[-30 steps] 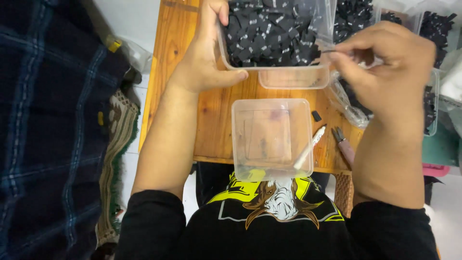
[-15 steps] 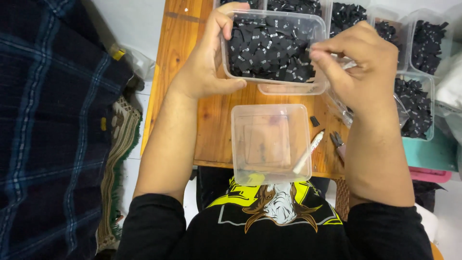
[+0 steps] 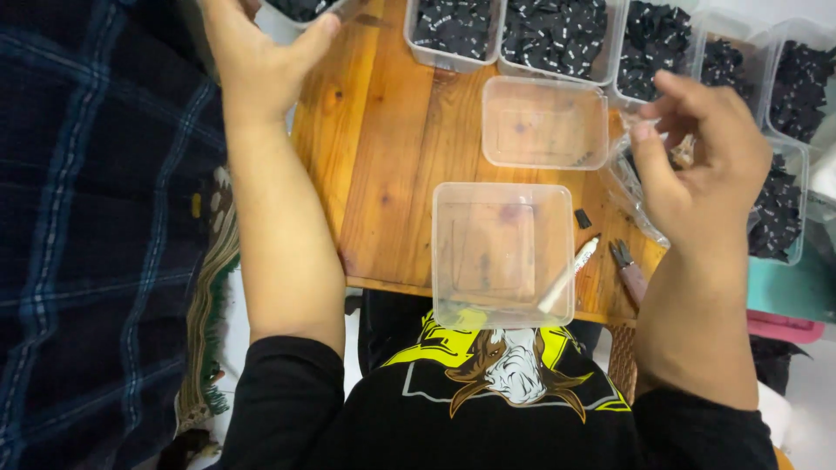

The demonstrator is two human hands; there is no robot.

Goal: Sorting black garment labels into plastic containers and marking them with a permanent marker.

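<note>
My left hand (image 3: 252,61) reaches to the far left corner of the wooden table (image 3: 383,148). Its thumb lies on the rim of a clear container of small black pieces (image 3: 300,9), which the frame's top edge mostly cuts off. My right hand (image 3: 705,165) hovers at the right over a crumpled clear bag (image 3: 631,187), fingers curled toward the thumb. Something small and tan shows between them, but I cannot make it out. One empty clear container (image 3: 544,122) sits mid-table, and a second (image 3: 502,252) stands at the near edge.
Several clear containers of black pieces line the far edge (image 3: 557,35) and the right side (image 3: 775,209). A white pen-like tool (image 3: 568,274) leans on the near container. Small pliers (image 3: 629,270) and a loose black piece (image 3: 583,218) lie beside it. Plaid cloth (image 3: 87,218) hangs at the left.
The full container that both hands held over the table has gone to the far left with my left hand. My right hand let go and drew back right, uncovering an empty container.
</note>
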